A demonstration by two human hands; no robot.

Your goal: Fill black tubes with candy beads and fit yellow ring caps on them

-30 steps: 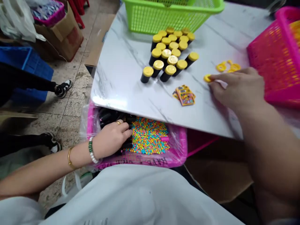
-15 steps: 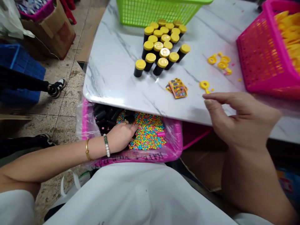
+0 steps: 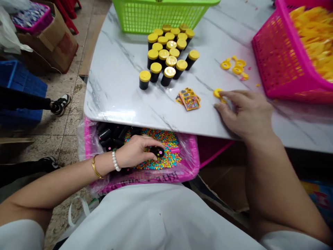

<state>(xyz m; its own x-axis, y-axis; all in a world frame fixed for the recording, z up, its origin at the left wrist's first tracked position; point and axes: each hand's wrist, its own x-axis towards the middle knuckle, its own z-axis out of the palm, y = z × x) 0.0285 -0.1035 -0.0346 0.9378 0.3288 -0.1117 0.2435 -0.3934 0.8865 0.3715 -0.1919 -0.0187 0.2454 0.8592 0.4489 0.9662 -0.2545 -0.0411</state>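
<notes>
My left hand (image 3: 135, 151) is closed around a black plastic tube (image 3: 157, 151), low over the small coloured candy balls (image 3: 170, 159). More black tubes (image 3: 105, 133) lie heaped to its left in the same plastic-lined pink basket (image 3: 193, 166). Above the tabletop, my right hand (image 3: 247, 111) has thumb and forefinger apart around part of a yellow ring-shaped cap (image 3: 218, 92); the forefinger is at the cap, and I cannot tell whether it touches. A small stack of printed stickers or cards (image 3: 189, 99) lies left of this hand.
Several black tubes with yellow caps (image 3: 169, 55) stand grouped on the marbled table (image 3: 114, 93). Behind them is a green basket (image 3: 156, 17). Loose yellow caps (image 3: 237, 67) lie near a pink basket (image 3: 278, 66) full of yellow parts. Another person's shoe (image 3: 60, 105) shows at left.
My left hand has shifted right over the candy, and a black tube now shows in its fingers. My right hand has moved left and forward to the yellow cap. The view has shifted slightly.
</notes>
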